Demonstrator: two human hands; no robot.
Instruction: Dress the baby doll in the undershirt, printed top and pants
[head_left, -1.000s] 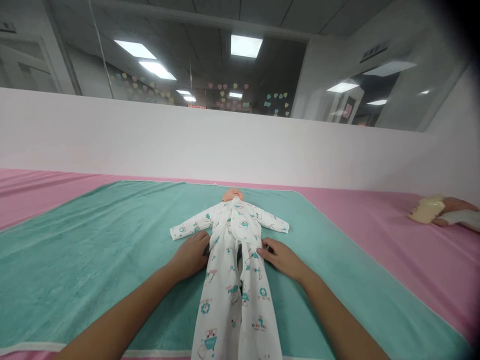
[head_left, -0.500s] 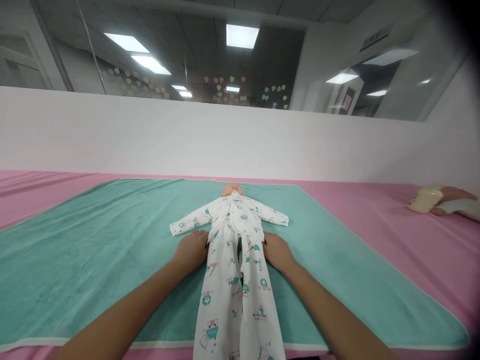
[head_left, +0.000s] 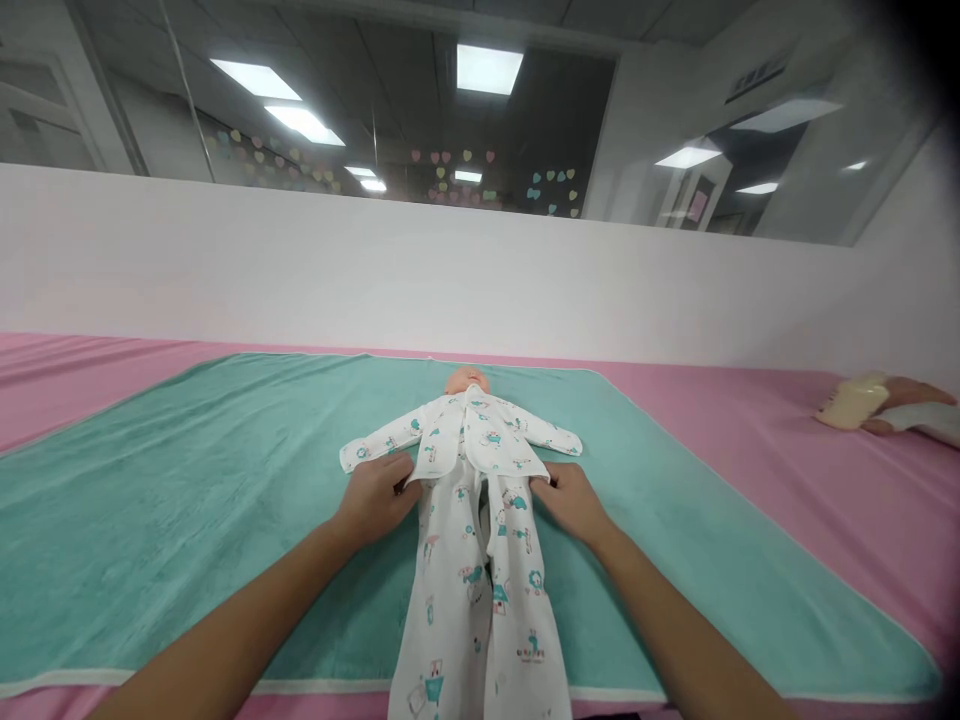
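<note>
A baby doll lies on its back, its head toward the wall. It wears a white printed baby shirt with both sleeves spread out sideways, and white printed trousers whose legs stretch toward me. My left hand is closed on the shirt's lower left corner, fingertips pinching the hem. On the other side my right hand pinches the lower right corner. The hem is drawn out wide over the top of the trousers. Sleeves and trouser legs hide the doll's limbs.
Under the doll a green towel with a pale edge covers a pink sheet. At the far right lies another doll, partly in view, beside a pale yellow object. A white wall with windows above bounds the far side.
Both hands have shifted slightly outward, from the sides of the waist to the shirt's corners. The shirt's front hem is now spread wider and flatter.
</note>
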